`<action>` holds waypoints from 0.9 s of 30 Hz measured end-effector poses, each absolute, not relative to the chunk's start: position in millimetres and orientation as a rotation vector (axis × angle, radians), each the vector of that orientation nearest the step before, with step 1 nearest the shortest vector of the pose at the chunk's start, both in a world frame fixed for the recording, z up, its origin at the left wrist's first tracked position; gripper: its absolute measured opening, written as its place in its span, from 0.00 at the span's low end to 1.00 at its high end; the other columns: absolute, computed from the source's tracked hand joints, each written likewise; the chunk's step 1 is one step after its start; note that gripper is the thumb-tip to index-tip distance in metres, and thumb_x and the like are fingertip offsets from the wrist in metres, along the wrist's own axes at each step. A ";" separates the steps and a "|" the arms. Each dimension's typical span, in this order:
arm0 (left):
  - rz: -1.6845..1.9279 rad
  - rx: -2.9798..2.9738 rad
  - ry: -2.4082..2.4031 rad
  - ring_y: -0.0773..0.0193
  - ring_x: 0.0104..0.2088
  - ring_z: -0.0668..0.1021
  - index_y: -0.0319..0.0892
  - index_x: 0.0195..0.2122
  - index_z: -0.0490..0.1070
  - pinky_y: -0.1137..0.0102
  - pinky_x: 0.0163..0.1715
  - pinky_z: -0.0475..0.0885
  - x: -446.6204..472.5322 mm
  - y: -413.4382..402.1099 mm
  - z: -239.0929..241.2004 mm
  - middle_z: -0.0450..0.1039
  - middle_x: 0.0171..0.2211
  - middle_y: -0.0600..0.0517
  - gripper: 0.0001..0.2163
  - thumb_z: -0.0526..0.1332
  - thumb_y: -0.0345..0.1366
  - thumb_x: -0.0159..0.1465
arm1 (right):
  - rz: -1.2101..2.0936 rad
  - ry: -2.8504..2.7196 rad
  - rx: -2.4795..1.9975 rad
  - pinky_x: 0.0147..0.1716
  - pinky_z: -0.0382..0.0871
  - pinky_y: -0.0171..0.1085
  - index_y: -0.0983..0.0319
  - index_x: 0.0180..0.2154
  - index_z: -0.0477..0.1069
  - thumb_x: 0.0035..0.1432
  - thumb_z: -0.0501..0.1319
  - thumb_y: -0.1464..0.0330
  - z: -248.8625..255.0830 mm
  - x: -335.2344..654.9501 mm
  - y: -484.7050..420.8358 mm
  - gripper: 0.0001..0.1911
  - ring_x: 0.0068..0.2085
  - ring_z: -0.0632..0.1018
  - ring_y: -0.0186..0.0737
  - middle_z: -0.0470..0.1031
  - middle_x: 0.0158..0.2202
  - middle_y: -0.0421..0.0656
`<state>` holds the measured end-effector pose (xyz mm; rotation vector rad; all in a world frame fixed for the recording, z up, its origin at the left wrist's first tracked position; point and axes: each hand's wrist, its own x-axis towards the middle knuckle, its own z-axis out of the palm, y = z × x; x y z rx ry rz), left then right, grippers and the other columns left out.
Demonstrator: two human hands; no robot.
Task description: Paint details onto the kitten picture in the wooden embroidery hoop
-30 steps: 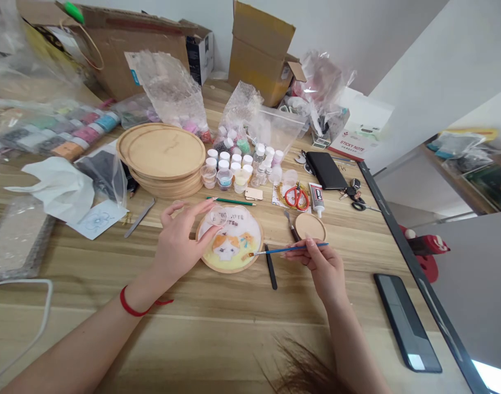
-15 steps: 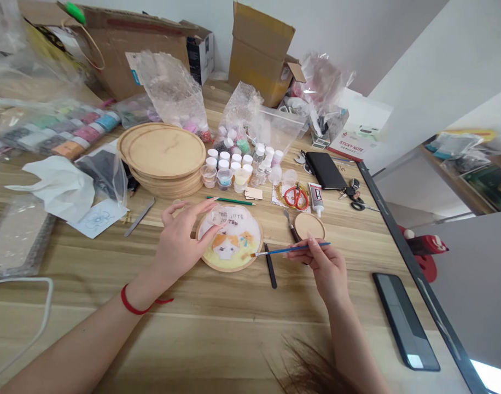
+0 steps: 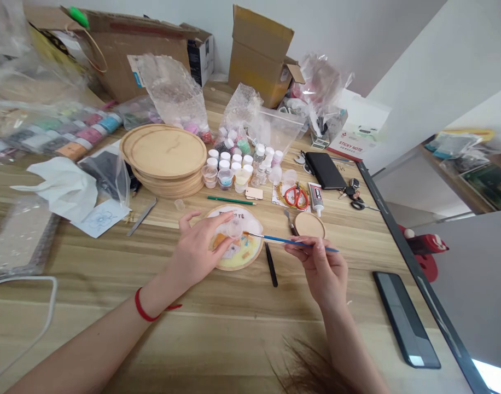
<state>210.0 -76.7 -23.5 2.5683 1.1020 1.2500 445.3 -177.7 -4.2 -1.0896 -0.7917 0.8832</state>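
Note:
Between thumb and fingers, my left hand point(image 3: 199, 246) holds a small clear plastic cup point(image 3: 234, 227) over a round wooden plaque point(image 3: 250, 253). The plaque carries a cat picture in orange, white and yellow, with dark lettering at its top, partly covered by my hand and the cup. My right hand point(image 3: 320, 268) grips a thin blue paintbrush point(image 3: 285, 239), its bristles pointing left at the cup's right side. Whether the tip is inside the cup I cannot tell. Black tweezers point(image 3: 271, 265) lie just right of the plaque.
Behind the plaque lie a green pencil point(image 3: 231, 200) and several white-lidded jars point(image 3: 236, 159). Stacked wooden plates point(image 3: 164, 150) stand left. Red-handled scissors point(image 3: 296, 197), a glue tube point(image 3: 316, 198) and a small wooden disc point(image 3: 310, 225) lie right, a phone point(image 3: 406, 320) farther right.
My left hand has moved right with the cup, across the plaque. The brush tip has risen from the plaque's lower right side to the cup.

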 end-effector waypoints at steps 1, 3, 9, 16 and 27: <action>1.243 2.571 1.075 0.57 0.43 0.84 0.47 0.58 0.67 0.55 0.58 0.66 211.4 -78.7 -23.6 0.83 0.44 0.51 0.18 0.64 0.37 0.67 | 0.872 -0.828 -1.085 0.43 0.83 0.47 0.58 0.35 0.82 0.63 0.67 0.59 -4.2 440.8 -178.6 0.11 0.41 0.86 0.46 0.85 0.38 0.45; 1.226 2.581 1.015 0.58 0.43 0.84 0.46 0.58 0.67 0.57 0.58 0.66 213.4 -81.5 -24.0 0.83 0.46 0.50 0.18 0.63 0.36 0.68 | 0.819 -0.907 -1.100 0.45 0.83 0.50 0.57 0.37 0.82 0.65 0.65 0.60 -5.4 434.1 -180.0 0.10 0.44 0.85 0.47 0.84 0.39 0.45; 1.183 2.649 0.933 0.59 0.44 0.84 0.46 0.58 0.66 0.58 0.57 0.66 214.3 -83.4 -26.3 0.82 0.48 0.50 0.16 0.61 0.33 0.70 | 0.477 -1.268 -1.253 0.45 0.80 0.48 0.55 0.36 0.82 0.68 0.60 0.61 -8.1 431.2 -181.7 0.12 0.42 0.85 0.47 0.85 0.37 0.46; 1.272 2.663 0.890 0.60 0.43 0.84 0.45 0.58 0.66 0.58 0.58 0.65 216.9 -85.8 -20.9 0.83 0.47 0.49 0.17 0.63 0.31 0.68 | 0.788 -0.856 -1.294 0.36 0.82 0.42 0.59 0.34 0.79 0.64 0.64 0.55 -3.3 421.0 -169.5 0.15 0.31 0.85 0.43 0.85 0.30 0.44; 1.360 2.504 1.299 0.57 0.42 0.84 0.47 0.57 0.67 0.55 0.58 0.69 207.5 -73.5 -24.5 0.83 0.46 0.49 0.19 0.66 0.39 0.66 | 0.974 -0.508 -1.124 0.33 0.84 0.37 0.62 0.32 0.80 0.56 0.72 0.57 -3.1 450.8 -166.0 0.14 0.31 0.86 0.41 0.85 0.30 0.45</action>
